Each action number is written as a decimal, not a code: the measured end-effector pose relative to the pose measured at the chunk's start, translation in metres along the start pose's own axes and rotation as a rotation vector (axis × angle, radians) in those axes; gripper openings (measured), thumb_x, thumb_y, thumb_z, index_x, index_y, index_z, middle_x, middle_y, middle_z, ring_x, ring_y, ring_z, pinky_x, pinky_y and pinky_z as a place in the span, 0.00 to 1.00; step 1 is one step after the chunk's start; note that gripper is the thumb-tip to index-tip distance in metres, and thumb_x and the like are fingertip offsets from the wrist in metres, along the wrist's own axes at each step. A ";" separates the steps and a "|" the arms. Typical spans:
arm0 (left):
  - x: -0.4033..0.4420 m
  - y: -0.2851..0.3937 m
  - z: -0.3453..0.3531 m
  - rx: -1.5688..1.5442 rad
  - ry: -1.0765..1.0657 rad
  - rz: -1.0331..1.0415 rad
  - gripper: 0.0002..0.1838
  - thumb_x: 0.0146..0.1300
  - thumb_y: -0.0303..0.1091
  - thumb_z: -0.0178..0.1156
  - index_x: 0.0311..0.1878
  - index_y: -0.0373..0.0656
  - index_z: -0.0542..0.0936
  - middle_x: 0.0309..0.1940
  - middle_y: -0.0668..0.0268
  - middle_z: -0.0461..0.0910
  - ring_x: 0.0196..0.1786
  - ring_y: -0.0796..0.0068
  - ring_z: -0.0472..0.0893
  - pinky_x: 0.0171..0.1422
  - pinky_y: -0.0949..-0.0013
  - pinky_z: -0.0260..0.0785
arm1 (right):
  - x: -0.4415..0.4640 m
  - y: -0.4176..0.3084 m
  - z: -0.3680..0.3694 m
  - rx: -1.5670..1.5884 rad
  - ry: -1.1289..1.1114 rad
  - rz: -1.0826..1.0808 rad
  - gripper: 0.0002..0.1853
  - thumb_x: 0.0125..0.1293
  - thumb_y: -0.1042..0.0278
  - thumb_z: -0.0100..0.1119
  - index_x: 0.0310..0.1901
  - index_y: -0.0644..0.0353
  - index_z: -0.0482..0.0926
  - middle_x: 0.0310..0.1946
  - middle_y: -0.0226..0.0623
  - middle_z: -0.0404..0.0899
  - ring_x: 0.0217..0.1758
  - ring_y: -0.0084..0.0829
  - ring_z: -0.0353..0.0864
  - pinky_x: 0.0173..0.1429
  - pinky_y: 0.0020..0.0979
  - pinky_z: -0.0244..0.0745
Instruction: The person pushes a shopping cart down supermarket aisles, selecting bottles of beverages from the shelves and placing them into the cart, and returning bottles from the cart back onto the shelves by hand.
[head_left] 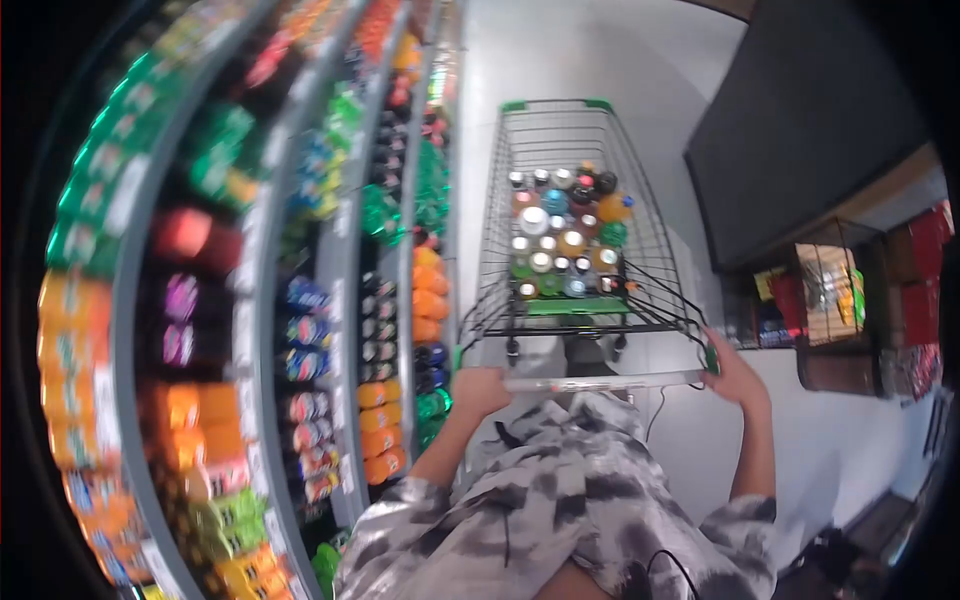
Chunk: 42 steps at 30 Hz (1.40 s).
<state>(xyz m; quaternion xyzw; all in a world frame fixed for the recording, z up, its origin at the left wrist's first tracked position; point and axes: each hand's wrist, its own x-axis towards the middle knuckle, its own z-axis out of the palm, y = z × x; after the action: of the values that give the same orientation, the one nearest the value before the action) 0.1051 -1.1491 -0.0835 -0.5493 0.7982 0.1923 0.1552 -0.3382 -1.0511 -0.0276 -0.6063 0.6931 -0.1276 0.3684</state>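
A wire shopping cart (pixel 652 215) with green corner pieces stands straight in front of me. Many bottles (pixel 571 242) with white, orange, blue and green tops fill its near part. My left hand (pixel 481 391) is closed around the left end of the cart's handle (pixel 600 382). At the handle's right end, my right hand (pixel 734 372) grips beside a green end piece, its fingers partly hidden.
Shelves (pixel 262 330) of soft drink bottles and cans run along my left, close to the cart. A large dark panel (pixel 805 130) stands on the right. Behind it are a wire basket (pixel 833 290) and red boxes (pixel 920 300). Pale floor (pixel 560 45) stretches ahead.
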 end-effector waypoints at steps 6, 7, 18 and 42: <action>0.070 -0.016 -0.012 0.002 0.072 0.034 0.11 0.36 0.44 0.65 0.21 0.48 0.81 0.21 0.60 0.81 0.27 0.56 0.82 0.32 0.56 0.73 | 0.263 -0.013 -0.082 0.355 0.065 -0.119 0.19 0.64 0.63 0.61 0.53 0.62 0.77 0.45 0.37 0.82 0.47 0.29 0.80 0.56 0.31 0.74; 0.084 -0.014 -0.025 0.003 -0.009 -0.005 0.10 0.36 0.44 0.66 0.19 0.49 0.80 0.20 0.62 0.80 0.26 0.59 0.81 0.31 0.58 0.72 | 0.326 -0.004 -0.081 0.430 0.100 -0.101 0.17 0.65 0.63 0.60 0.52 0.62 0.77 0.44 0.35 0.82 0.45 0.26 0.80 0.54 0.29 0.74; 0.206 -0.038 -0.086 -0.105 0.144 0.136 0.09 0.31 0.36 0.65 0.14 0.55 0.72 0.13 0.73 0.70 0.18 0.72 0.72 0.24 0.66 0.57 | 0.803 0.041 -0.016 -0.347 0.039 0.169 0.28 0.60 0.42 0.59 0.55 0.52 0.77 0.49 0.43 0.83 0.53 0.45 0.82 0.55 0.46 0.75; 0.334 -0.033 -0.127 -0.158 0.207 0.088 0.11 0.37 0.45 0.64 0.22 0.49 0.82 0.21 0.65 0.80 0.30 0.61 0.81 0.39 0.60 0.71 | 0.709 -0.201 -0.260 0.422 0.337 -0.864 0.10 0.57 0.82 0.64 0.40 0.64 0.76 0.39 0.31 0.75 0.38 0.20 0.75 0.45 0.21 0.73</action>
<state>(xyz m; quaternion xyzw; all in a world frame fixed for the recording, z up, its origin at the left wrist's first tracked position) 0.0153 -1.4935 -0.1299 -0.5411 0.8158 0.2032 0.0197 -0.3562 -1.8303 0.0264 -0.7211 0.3878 -0.5015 0.2796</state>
